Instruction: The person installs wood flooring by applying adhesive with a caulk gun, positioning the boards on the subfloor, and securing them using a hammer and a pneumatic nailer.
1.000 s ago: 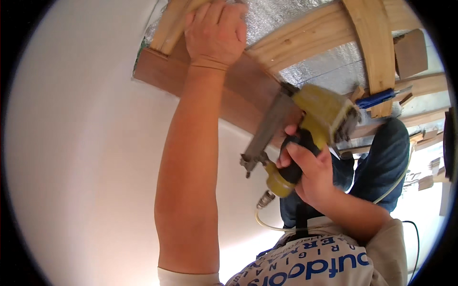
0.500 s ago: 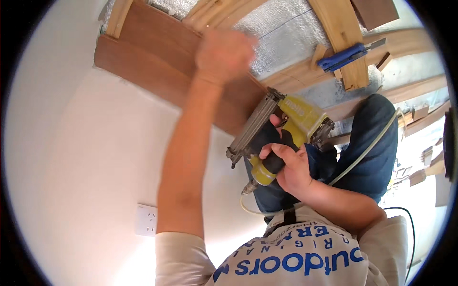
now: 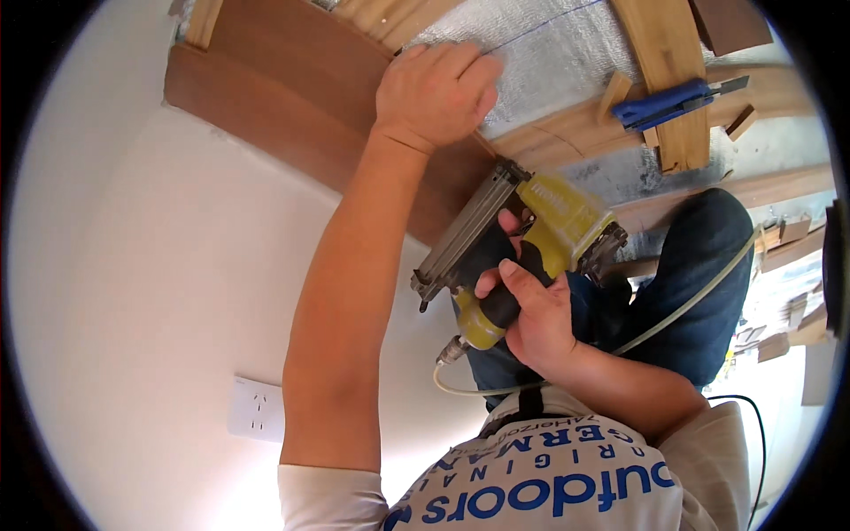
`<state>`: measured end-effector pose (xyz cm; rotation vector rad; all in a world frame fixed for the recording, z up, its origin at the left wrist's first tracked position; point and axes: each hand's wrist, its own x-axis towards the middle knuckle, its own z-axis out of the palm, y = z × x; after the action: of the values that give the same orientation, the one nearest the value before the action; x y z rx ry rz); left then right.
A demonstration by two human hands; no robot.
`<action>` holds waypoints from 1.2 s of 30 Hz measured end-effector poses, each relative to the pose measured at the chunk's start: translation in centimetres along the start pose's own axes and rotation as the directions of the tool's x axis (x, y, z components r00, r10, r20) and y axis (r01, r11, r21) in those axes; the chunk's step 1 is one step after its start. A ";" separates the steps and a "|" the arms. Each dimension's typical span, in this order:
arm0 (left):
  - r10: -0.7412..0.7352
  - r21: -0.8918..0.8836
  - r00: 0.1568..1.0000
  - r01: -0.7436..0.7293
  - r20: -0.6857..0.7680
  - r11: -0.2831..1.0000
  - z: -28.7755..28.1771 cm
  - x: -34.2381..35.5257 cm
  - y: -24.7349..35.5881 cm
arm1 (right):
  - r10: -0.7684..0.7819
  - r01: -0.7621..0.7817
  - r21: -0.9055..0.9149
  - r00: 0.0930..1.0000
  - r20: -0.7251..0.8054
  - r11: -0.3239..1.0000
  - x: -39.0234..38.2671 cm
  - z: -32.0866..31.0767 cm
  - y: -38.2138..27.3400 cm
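Note:
My right hand [image 3: 540, 310] is wrapped round the black grip of a yellow nail gun [image 3: 562, 221]. Its long magazine slants down to the left, and the nose end lies beside the edge of a reddish-brown board [image 3: 266, 97]. My left hand [image 3: 434, 93] is closed in a fist over the far edge of that board, knuckles up. The undersides of its fingers are hidden, so anything inside them cannot be seen. A clear air hose [image 3: 699, 296] runs from the fitting at the gun's handle and past my knee.
Pale wooden battens [image 3: 567, 137] cross silver foil sheeting [image 3: 540, 62]. A blue utility knife [image 3: 664, 104] lies on a short plank [image 3: 660, 40], with small wood offcuts [image 3: 742, 122] around it. The white wall [image 3: 177, 265] at left carries a power socket [image 3: 257, 409].
My left hand, blurred before, now shows sharply as a fist at the board's far edge. The nail gun stays in my right hand, and the whole view has shifted slightly.

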<state>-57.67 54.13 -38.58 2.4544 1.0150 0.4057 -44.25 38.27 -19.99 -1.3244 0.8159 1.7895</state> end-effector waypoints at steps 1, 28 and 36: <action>-0.004 -0.003 1.000 0.004 0.002 1.000 0.0 -0.1 0.1 | -0.004 0.006 0.021 0.996 -0.089 1.000 -0.4 0.6 0.0; -0.090 0.113 0.990 0.078 0.105 0.991 -0.7 0.2 1.3 | 0.050 -0.031 0.094 0.977 -0.206 0.995 -2.3 -1.6 -2.0; -0.117 0.072 0.974 0.105 0.191 0.992 -1.0 0.4 0.2 | -0.297 0.269 -0.167 0.939 -0.172 0.949 -8.8 -7.2 -16.9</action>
<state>-57.73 54.56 -37.63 2.4199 1.0883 0.0955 -24.75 39.26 -14.37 -1.6414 0.5715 1.5280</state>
